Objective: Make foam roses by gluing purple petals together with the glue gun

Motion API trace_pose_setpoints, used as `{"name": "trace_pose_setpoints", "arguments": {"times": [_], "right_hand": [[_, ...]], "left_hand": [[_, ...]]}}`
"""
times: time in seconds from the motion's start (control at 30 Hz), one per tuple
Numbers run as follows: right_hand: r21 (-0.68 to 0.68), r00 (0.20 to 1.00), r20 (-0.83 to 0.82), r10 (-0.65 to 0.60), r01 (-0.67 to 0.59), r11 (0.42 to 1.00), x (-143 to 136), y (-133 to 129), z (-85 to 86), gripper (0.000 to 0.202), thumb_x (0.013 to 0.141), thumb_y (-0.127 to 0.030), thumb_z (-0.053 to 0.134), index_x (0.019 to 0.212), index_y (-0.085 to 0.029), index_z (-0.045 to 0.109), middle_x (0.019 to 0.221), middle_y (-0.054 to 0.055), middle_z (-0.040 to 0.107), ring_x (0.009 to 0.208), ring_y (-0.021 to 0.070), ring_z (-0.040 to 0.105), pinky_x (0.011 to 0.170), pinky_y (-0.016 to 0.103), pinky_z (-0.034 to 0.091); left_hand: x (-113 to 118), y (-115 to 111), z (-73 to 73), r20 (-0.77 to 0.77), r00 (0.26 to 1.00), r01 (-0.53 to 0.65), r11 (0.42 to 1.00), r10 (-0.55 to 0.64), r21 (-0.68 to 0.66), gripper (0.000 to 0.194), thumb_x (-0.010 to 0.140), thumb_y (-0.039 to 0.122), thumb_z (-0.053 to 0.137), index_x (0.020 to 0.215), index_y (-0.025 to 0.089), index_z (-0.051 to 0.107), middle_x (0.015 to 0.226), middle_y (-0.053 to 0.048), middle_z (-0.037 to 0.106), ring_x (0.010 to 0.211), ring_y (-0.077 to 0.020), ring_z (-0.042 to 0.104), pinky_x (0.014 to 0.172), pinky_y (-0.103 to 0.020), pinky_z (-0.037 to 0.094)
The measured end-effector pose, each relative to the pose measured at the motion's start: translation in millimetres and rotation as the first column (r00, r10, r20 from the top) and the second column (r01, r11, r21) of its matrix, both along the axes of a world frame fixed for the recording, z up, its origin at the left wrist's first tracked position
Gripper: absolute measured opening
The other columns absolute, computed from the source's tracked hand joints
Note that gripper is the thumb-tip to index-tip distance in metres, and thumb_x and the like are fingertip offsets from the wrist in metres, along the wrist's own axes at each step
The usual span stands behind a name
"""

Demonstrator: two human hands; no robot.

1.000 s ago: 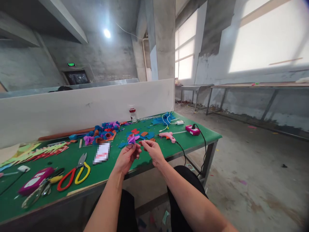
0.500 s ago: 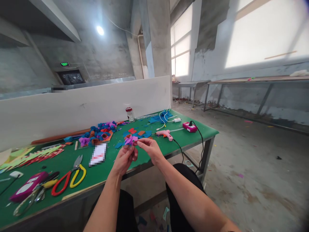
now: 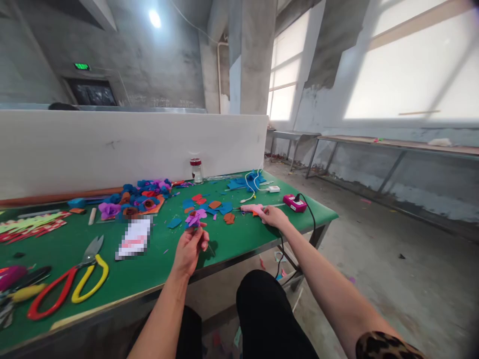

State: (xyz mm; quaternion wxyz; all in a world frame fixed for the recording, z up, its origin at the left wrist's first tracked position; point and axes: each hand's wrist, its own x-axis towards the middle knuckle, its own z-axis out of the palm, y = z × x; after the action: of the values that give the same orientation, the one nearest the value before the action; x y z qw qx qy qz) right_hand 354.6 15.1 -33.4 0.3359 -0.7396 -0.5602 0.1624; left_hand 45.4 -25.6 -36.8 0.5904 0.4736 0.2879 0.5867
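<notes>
Pinched between the fingers of my left hand is a purple paper flower with a brown centre, held upright just above the table; a thin stem shows below the fingers. My right hand has its fingers closed round the handle of a pink hot glue gun, which lies on the table with its nozzle pointing left. The hand partly hides the handle. Loose blue, red and brown paper petals are scattered between the flower and the glue gun.
Finished flowers are heaped at the back left. Red-and-yellow-handled scissors lie at the front left. A jar with a red lid stands by the white partition. A magenta power box and cords sit at the right.
My right hand has left the flower and moved right onto the glue gun's handle. My left hand still holds the flower, now slightly lower and farther left. The view has turned right.
</notes>
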Motion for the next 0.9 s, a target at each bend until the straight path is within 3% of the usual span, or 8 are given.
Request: {"name": "trace_pose_setpoints", "arguments": {"times": [0.1, 0.23, 0.43, 0.5, 0.63, 0.7, 0.77, 0.9], "right_hand": [[-0.091, 0.998, 0.032, 0.061, -0.058, 0.994, -2, 16, -1.0, 0.017, 0.072, -0.031, 0.068, 0.067, -0.016, 0.063, 0.063, 0.006, 0.067, 0.076, 0.0233, 0.066, 0.066, 0.026, 0.042], [-0.054, 0.997, -0.014, 0.076, -0.076, 0.996, -7, 19, 0.5, 0.011, 0.073, -0.024, 0.066, 0.069, -0.017, 0.059, 0.072, 0.007, 0.068, 0.081, 0.0241, 0.066, 0.066, 0.025, 0.044], [0.082, 0.955, -0.27, 0.12, -0.102, 0.991, -21, 0, 10.1, 0.02, 0.091, -0.034, 0.045, 0.098, -0.017, 0.053, 0.09, 0.008, 0.069, 0.073, 0.0172, 0.069, 0.058, 0.025, 0.053], [0.16, 0.878, -0.431, 0.208, -0.153, 0.975, -33, -12, 15.2, 0.023, 0.09, -0.037, 0.048, 0.105, -0.019, 0.051, 0.094, 0.006, 0.069, 0.073, 0.0145, 0.069, 0.062, 0.025, 0.056], [0.317, 0.446, -0.803, 0.395, -0.241, 0.917, -61, -39, 24.2, 0.033, 0.071, -0.037, 0.073, 0.095, -0.019, 0.057, 0.074, 0.0, 0.063, 0.057, 0.0118, 0.06, 0.06, 0.027, 0.054], [0.346, 0.338, -0.839, 0.426, -0.271, 0.898, -76, -54, 27.8, 0.031, 0.073, -0.042, 0.072, 0.09, -0.019, 0.058, 0.071, -0.001, 0.06, 0.055, 0.0112, 0.056, 0.057, 0.027, 0.052], [0.373, 0.321, -0.824, 0.467, -0.313, 0.873, -88, -68, 32.2, 0.031, 0.079, -0.046, 0.068, 0.092, -0.019, 0.058, 0.068, -0.002, 0.057, 0.055, 0.011, 0.054, 0.056, 0.025, 0.048], [0.374, 0.428, -0.714, 0.554, -0.436, 0.818, -103, -93, 45.1, 0.033, 0.087, -0.05, 0.059, 0.099, -0.019, 0.058, 0.072, -0.001, 0.057, 0.059, 0.0105, 0.053, 0.056, 0.023, 0.043]], "left_hand": [[2, 1, -2.5, 0.003, 1.0, 0.004, 1.0, -0.004, -0.013, 0.028, 0.077, 0.037, 0.072, 0.095, 0.018, 0.061, 0.062, 0.002, 0.058, 0.047, -0.0066, 0.045, 0.045, -0.019, 0.036], [0, -1, -2.2, 0.003, 1.0, 0.01, 0.999, -0.01, -0.038, 0.028, 0.077, 0.038, 0.071, 0.094, 0.017, 0.061, 0.062, 0.002, 0.058, 0.047, -0.0065, 0.044, 0.045, -0.019, 0.035], [-1, -1, -1.1, 0.01, 1.0, 0.005, 0.998, -0.005, -0.059, 0.029, 0.077, 0.038, 0.071, 0.095, 0.016, 0.062, 0.061, 0.002, 0.058, 0.046, -0.0062, 0.043, 0.044, -0.019, 0.034], [-1, 1, -2.6, 0.042, 0.999, -0.017, 0.999, 0.019, -0.051, 0.029, 0.077, 0.037, 0.071, 0.095, 0.017, 0.061, 0.062, 0.002, 0.059, 0.047, -0.0061, 0.044, 0.044, -0.018, 0.034], [-2, 5, -5.5, 0.122, 0.989, -0.079, 0.996, 0.082, -0.028, 0.029, 0.075, 0.036, 0.073, 0.094, 0.017, 0.061, 0.062, 0.002, 0.059, 0.046, -0.0064, 0.044, 0.045, -0.019, 0.034], [-2, 5, -6.2, 0.153, 0.982, -0.109, 0.994, 0.11, -0.021, 0.03, 0.074, 0.036, 0.074, 0.094, 0.017, 0.061, 0.062, 0.002, 0.059, 0.047, -0.0064, 0.045, 0.045, -0.019, 0.034], [-3, 5, -6.3, 0.176, 0.976, -0.126, 0.992, 0.128, -0.023, 0.033, 0.073, 0.037, 0.075, 0.094, 0.017, 0.061, 0.062, 0.002, 0.06, 0.047, -0.0064, 0.046, 0.046, -0.019, 0.034], [-4, 4, -6.0, 0.168, 0.974, -0.153, 0.988, 0.154, -0.015, 0.034, 0.072, 0.039, 0.075, 0.094, 0.017, 0.061, 0.063, 0.001, 0.06, 0.047, -0.0065, 0.046, 0.046, -0.019, 0.034]]}}
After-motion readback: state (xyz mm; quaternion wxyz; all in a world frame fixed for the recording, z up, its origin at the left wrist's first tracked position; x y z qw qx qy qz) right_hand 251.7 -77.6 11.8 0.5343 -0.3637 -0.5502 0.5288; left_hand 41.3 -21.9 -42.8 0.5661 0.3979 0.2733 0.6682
